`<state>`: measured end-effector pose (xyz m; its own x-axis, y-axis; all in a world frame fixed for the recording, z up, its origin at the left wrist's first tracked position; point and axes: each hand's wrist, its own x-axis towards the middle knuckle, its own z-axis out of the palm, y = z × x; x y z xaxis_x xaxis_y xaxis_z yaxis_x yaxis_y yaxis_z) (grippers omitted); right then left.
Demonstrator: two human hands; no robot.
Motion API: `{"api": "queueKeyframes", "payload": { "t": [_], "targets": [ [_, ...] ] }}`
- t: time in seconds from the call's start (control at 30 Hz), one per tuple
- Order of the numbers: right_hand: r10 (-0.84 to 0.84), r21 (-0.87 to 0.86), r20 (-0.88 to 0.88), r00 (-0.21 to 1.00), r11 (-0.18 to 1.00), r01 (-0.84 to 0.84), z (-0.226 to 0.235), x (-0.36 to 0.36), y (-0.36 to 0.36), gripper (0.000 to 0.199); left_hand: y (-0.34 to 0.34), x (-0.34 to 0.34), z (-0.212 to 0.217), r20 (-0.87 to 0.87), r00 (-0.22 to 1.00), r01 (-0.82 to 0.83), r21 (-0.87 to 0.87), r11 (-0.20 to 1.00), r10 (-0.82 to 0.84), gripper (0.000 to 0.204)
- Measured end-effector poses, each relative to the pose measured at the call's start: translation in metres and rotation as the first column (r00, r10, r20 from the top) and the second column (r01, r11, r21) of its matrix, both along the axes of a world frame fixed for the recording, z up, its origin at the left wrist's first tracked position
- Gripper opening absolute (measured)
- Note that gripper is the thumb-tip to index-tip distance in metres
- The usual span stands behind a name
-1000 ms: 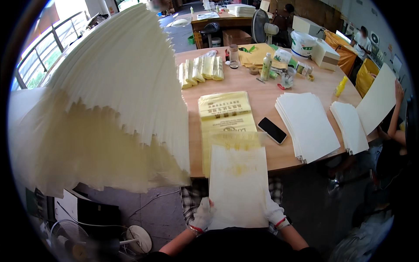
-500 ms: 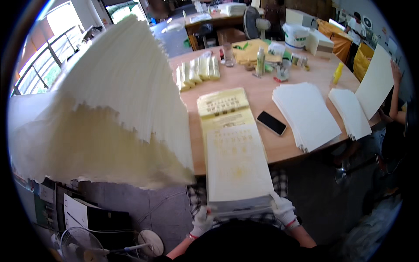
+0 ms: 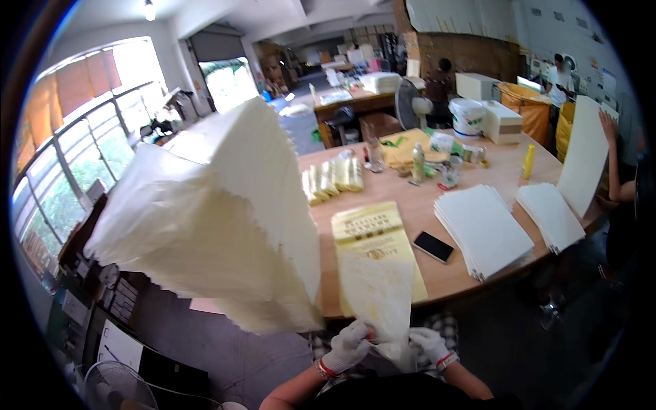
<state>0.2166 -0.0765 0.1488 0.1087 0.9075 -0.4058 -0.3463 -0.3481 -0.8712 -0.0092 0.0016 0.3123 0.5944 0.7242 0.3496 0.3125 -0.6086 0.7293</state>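
My left hand (image 3: pixel 348 346), in a white glove with a red cuff, pinches the near end of a thin whitish plastic bag (image 3: pixel 374 290) with faint yellow print. My right hand (image 3: pixel 430 344), gloved alike, has its fingers closed at the bag's near right edge. The bag's near end is crumpled between my hands, over my lap. Beneath its far part lies a yellow printed bag (image 3: pixel 369 222), flat on the table. Close by on the left rises a big stack of thin pale sheets (image 3: pixel 266 205) with ragged edges.
Right of the bags lie a black phone (image 3: pixel 433 247) and stacks of white sheets (image 3: pixel 484 229). Farther back are folded yellow packets (image 3: pixel 333 179), a bottle (image 3: pixel 418 162) and a white bucket (image 3: pixel 467 117). At the right, another person's hand (image 3: pixel 607 126) holds a large white board (image 3: pixel 584 157).
My hands have come closer together, and the bag's near end has gone from spread flat to narrowed and crumpled. The view has tilted up, showing more of the room.
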Motion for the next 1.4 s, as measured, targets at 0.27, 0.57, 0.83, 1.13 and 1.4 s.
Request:
{"api": "queueKeyframes", "payload": {
  "t": [0.27,0.57,0.83,1.13,1.4],
  "targets": [
    [-0.230,0.488,0.215,0.949,0.867,0.099,-0.041,-0.048,0.027,0.044,0.003,0.015,0.065,-0.079,0.941,0.339,0.218,0.915,-0.330,0.014],
    [-0.251,0.795,-0.054,0.967,0.574,0.194,0.212,-0.017,0.102,0.039,-0.007,-0.037,0.214,-0.044,0.864,0.463,0.463,0.756,-0.501,0.015],
    [-0.359,0.972,0.223,0.906,0.018,-0.232,0.473,-0.040,0.210,0.036,0.028,-0.114,0.385,0.722,0.558,-0.087,0.540,0.837,-0.408,0.016],
    [0.070,0.406,0.840,0.538,0.575,-0.710,0.513,-0.127,0.232,0.047,0.091,-0.281,0.302,0.836,0.495,-0.361,-0.049,0.931,0.236,0.020],
    [0.063,0.674,0.679,0.731,0.341,-0.656,0.474,-0.124,0.209,0.040,0.076,-0.218,0.030,0.706,0.518,-0.516,-0.193,0.835,0.483,0.021]
  ]
}}
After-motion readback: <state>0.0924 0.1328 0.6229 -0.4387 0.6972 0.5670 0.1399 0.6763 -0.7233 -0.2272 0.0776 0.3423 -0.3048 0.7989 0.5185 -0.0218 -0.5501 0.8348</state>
